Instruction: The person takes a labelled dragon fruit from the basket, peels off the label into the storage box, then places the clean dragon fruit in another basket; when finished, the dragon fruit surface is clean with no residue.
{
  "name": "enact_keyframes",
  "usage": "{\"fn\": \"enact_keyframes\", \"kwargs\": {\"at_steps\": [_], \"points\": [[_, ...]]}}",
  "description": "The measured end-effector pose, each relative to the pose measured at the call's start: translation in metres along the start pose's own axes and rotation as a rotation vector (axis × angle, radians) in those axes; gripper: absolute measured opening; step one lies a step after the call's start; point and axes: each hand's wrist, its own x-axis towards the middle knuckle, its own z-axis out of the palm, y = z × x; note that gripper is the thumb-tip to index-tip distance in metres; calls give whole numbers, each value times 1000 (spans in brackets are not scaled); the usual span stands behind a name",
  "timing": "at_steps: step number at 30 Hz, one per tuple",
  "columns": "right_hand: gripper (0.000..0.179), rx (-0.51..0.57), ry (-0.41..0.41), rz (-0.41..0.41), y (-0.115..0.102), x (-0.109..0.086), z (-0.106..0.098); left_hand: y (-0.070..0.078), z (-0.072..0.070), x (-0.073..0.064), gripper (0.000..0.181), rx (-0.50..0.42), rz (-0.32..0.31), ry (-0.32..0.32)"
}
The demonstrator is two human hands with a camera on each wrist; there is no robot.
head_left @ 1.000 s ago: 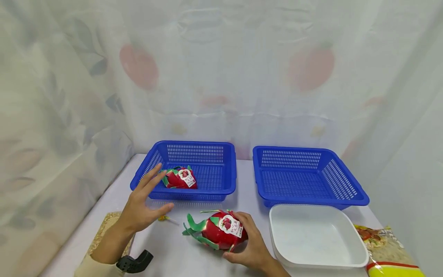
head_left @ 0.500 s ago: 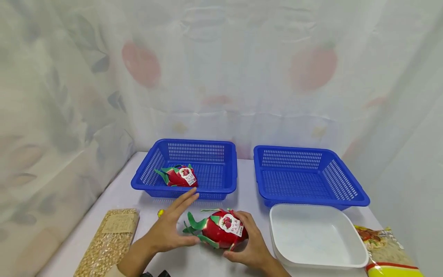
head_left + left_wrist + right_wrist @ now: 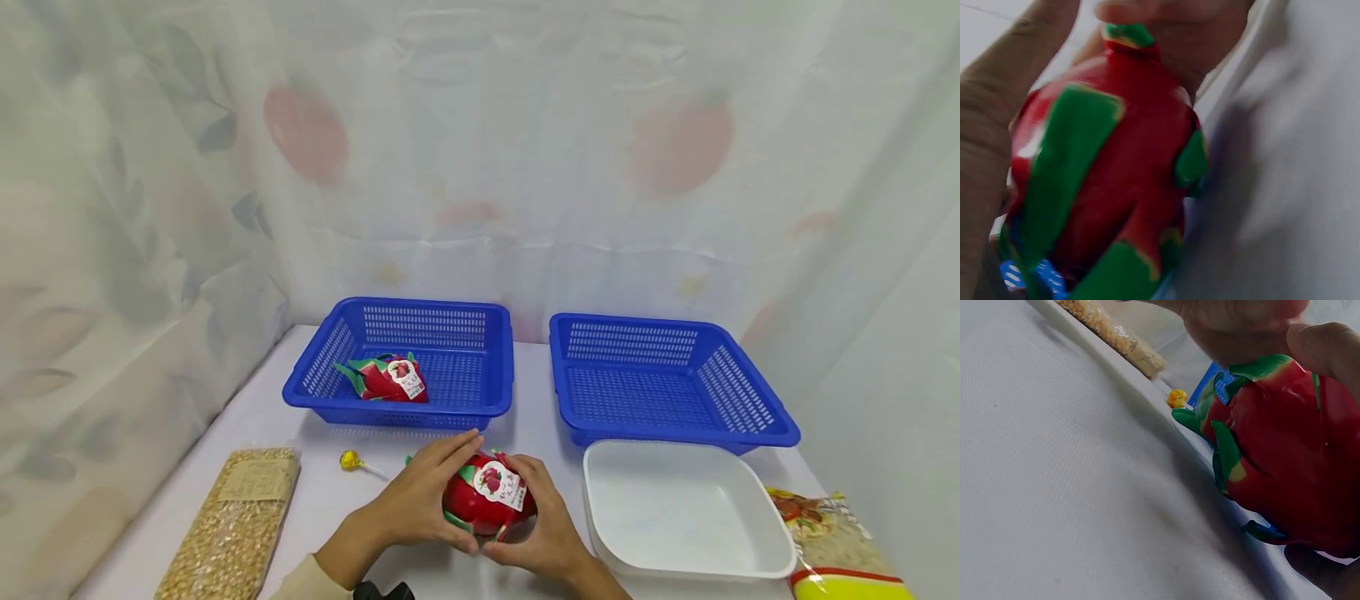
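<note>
The left hand (image 3: 423, 496) has moved away from the front of the left basket (image 3: 465, 411) and closed in on the dragon fruit (image 3: 483, 504), cupping its nine o'clock side. The right hand (image 3: 546, 529) keeps its place at four o'clock, fingers curved over the top and thumb below. Both hands now clasp the fruit, their thumbs almost meeting at six o'clock; it seems steady enough for a two-handed lift, and it sits near the front of the table (image 3: 330, 521). A matching fruit (image 3: 386, 381) lies in the basket at eleven o'clock, so this one probably counts as the second of a pair. The withdrawn arm has uncovered the lollipop (image 3: 350, 460), toward ten o'clock, and the bag of grains (image 3: 236, 521), at nine.

The leafy end is mostly hidden behind the left hand, with only a green tip showing. The left wrist view is blurred, the right one cuts off part of the fruit, and whether its underside touches the table cannot be told. The frame's bottom edge crops the bag.
</note>
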Motion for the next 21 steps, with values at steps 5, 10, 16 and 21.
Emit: {"fn": "enact_keyframes", "kwargs": {"at_steps": [5, 10, 16, 21], "points": [[97, -1, -16, 18, -1, -1, -2, -2, 9, 7, 109, 55, -20, -13], [103, 7, -58, 50, -4, -2, -7, -2, 14, 10, 95, 18, -46, -30], [80, 16, -76, 160, -18, 6, -15, -2, 20, 8, 87, 26, -47, -2], [46, 16, -118, 198, -37, 34, -26, -3, 20, 5, 86, 53, -40, 25]]}}
